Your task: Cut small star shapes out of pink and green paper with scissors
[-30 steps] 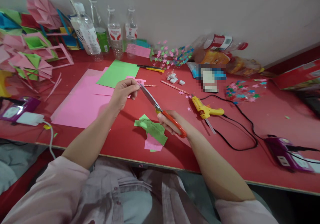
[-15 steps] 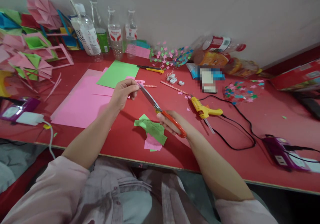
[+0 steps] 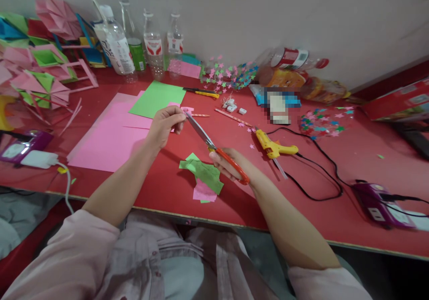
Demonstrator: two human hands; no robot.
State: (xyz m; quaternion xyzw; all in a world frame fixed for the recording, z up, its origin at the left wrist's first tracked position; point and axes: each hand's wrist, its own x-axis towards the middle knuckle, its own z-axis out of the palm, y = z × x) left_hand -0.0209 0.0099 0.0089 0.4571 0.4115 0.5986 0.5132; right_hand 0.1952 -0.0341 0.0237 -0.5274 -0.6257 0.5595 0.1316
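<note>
My right hand (image 3: 225,163) is closed round the orange handles of a pair of scissors (image 3: 231,163). The blades point up and to the left, reaching the fingertips of my left hand (image 3: 167,123). Thumb and fingers of that hand are pinched together at the blade tips; what lies between them is too small to make out. Small pink paper pieces (image 3: 187,110) show just behind the fingertips. Below the scissors lies a loose pile of green paper scraps (image 3: 204,171), with a pink scrap (image 3: 203,190) at its near end.
Pink sheets (image 3: 100,134) and a green sheet (image 3: 157,99) lie left. A yellow glue gun (image 3: 275,145) with a black cord is at right, near a purple power socket (image 3: 378,206). Bottles (image 3: 154,49) line the wall; a yellow-and-black cutter (image 3: 203,93) lies before them.
</note>
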